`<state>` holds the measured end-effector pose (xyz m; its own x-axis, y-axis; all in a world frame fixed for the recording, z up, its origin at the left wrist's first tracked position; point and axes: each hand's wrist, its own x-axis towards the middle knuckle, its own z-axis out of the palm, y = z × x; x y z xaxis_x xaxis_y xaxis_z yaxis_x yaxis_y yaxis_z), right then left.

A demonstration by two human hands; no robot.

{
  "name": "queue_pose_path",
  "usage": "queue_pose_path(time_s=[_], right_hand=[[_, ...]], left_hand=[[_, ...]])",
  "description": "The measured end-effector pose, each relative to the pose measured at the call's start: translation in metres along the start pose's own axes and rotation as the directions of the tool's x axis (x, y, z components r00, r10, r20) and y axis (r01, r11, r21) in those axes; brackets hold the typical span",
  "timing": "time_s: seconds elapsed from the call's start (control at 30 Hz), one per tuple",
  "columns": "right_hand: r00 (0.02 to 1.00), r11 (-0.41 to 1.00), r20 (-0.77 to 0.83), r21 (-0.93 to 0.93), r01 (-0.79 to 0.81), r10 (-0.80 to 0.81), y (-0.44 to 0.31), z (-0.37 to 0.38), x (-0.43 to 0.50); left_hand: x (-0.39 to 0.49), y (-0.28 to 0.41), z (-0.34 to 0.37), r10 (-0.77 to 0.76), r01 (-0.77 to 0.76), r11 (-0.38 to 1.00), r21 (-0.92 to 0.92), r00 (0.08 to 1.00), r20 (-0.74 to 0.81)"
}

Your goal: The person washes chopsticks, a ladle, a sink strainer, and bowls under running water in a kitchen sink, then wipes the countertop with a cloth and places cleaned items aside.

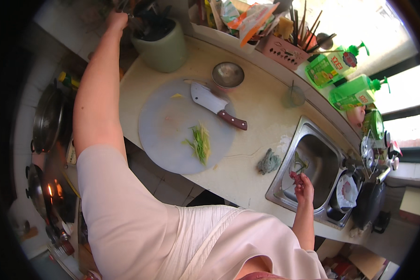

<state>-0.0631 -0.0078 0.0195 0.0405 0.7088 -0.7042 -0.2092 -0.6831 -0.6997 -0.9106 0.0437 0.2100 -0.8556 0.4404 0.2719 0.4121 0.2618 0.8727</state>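
Note:
My left hand [118,22] reaches to the far left, its fingers curled around a metal utensil [128,14] that is blurred. Beside it stands a pale green holder [162,52] with dark-handled utensils. My right hand [304,189] is over the steel sink [302,122] and pinches a small red piece of food [295,177], possibly raw meat. Green vegetable stems [299,161] lie in the sink. Before me, a round translucent cutting board [154,129] carries a cleaver [210,99] with a brown riveted handle and a heap of shredded green scallion [201,143].
A steel bowl [228,75], a glass [294,96] and a grey-green scouring cloth [268,161] stand or lie on the counter. Green pump bottles [330,66] and a pink chopstick basket [285,52] line the ledge. At left, a flame burns near a wok [36,189].

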Motion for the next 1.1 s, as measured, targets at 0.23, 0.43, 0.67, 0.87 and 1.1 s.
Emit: queue_pose_path(time_s=[0.23, 0.43, 0.67, 0.87, 1.1], right_hand=[[0.998, 0.992, 0.070, 0.129, -0.013, 0.004, 0.011, -0.007, -0.004], [0.998, 0.959, -0.057, 0.281, 0.028, -0.013, 0.015, 0.001, 0.006], [0.985, 0.958, 0.159, 0.287, 0.021, -0.070, -0.002, -0.001, 0.022], [0.990, 0.930, 0.114, 0.367, 0.034, -0.081, -0.016, -0.076, 0.025], [0.986, 0.910, 0.168, 0.411, -0.051, -0.020, -0.018, -0.115, 0.024]], left_hand=[[-0.066, 0.006, 0.047, 0.235, -0.285, 0.933, -0.218, 0.945, -0.229], [-0.356, 0.033, 0.099, 0.290, -0.113, 0.913, -0.393, 0.856, 0.427], [-0.613, 0.045, 0.177, 0.420, -0.492, 0.844, -0.212, 0.362, 0.832], [-0.615, 0.023, 0.232, 0.347, -0.440, 0.892, -0.108, 0.510, 0.787], [-0.684, 0.083, 0.249, 0.151, 0.140, 0.958, -0.252, 0.501, 0.852]])
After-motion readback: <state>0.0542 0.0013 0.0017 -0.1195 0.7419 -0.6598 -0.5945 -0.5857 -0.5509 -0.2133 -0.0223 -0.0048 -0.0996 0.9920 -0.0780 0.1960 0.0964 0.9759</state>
